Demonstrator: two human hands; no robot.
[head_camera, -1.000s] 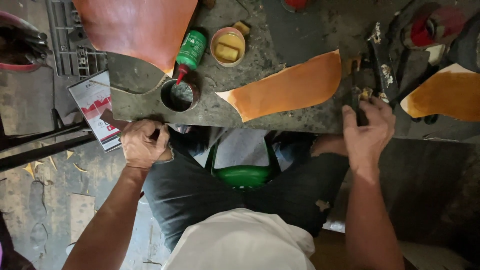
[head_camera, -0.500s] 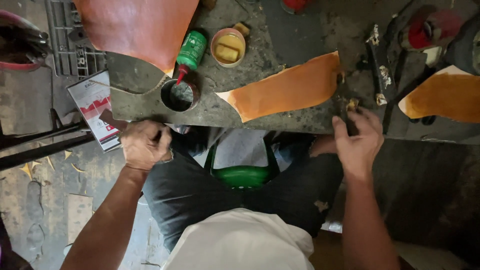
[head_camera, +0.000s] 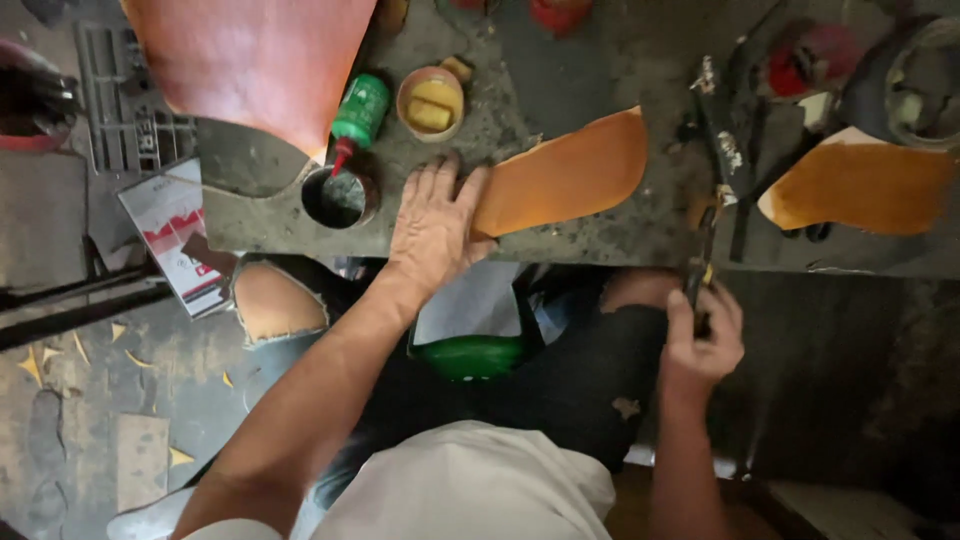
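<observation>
My left hand (head_camera: 432, 228) lies flat, fingers spread, on the near end of an orange leather sole-shaped piece (head_camera: 572, 176) on the grey stone slab (head_camera: 560, 236). My right hand (head_camera: 702, 338) is below the slab's front edge, closed around the handle of a thin dark tool (head_camera: 700, 252) that points up toward the slab. A second orange leather piece (head_camera: 862, 186) lies at the right.
A green glue bottle (head_camera: 358, 112) leans by a round dark cup (head_camera: 336, 196). A small bowl with yellow paste (head_camera: 430, 100) sits behind my left hand. A big reddish leather sheet (head_camera: 250, 58) hangs at the back left. Tools and tins crowd the back right. Leather scraps litter the floor.
My left hand rose from my lap onto the orange piece. My right hand came off the slab's right side and dropped toward my knee with the tool.
</observation>
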